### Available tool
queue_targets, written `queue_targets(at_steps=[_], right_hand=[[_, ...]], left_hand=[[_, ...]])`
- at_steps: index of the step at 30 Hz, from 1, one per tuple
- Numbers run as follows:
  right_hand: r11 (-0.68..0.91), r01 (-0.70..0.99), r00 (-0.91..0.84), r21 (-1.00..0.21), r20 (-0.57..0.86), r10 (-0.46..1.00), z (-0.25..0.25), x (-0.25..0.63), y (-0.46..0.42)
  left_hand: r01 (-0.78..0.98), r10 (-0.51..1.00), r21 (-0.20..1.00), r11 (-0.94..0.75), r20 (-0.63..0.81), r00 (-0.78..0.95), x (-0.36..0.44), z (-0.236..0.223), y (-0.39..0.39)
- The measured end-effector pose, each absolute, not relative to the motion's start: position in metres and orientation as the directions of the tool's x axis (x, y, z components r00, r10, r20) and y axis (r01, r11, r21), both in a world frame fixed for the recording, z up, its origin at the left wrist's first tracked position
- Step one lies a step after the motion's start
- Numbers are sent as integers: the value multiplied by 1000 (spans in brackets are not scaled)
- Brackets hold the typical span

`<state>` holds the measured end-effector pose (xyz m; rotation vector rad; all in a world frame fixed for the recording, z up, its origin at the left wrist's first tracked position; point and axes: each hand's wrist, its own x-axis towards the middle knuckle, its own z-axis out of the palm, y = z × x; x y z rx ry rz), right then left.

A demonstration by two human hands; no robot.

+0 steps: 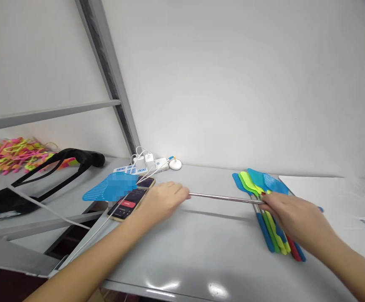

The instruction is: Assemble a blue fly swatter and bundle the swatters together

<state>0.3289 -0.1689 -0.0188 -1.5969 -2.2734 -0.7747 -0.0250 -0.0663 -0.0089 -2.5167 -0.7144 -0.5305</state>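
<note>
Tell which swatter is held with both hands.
The blue-headed swatter whose metal rod spans the left hand to the right hand; the other swatters lie bunched on the table.

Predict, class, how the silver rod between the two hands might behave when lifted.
The silver rod is probably stiff, running straight from left hand to right hand. It seems light, being thin. Its shiny surface may feel slippery.

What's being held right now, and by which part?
A blue fly swatter: the left hand grips it near the head, the right hand near the opposite end.
</note>
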Motion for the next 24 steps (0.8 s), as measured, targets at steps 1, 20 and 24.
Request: queue_targets(at_steps=[1, 20, 24], right_hand=[[230, 927, -355, 297, 488, 798, -19, 354, -177], [245, 921, -379, 303, 558, 738, -21, 411, -197], [269, 891, -437, 365, 529, 728, -24, 427, -189]], left_hand=[[568, 380, -339, -750, 482, 789, -38, -7, -62], [538, 369, -340, -771, 450, 813, 4, -11, -51], [521, 361, -369, -770, 421, 832, -3, -5, -38]])
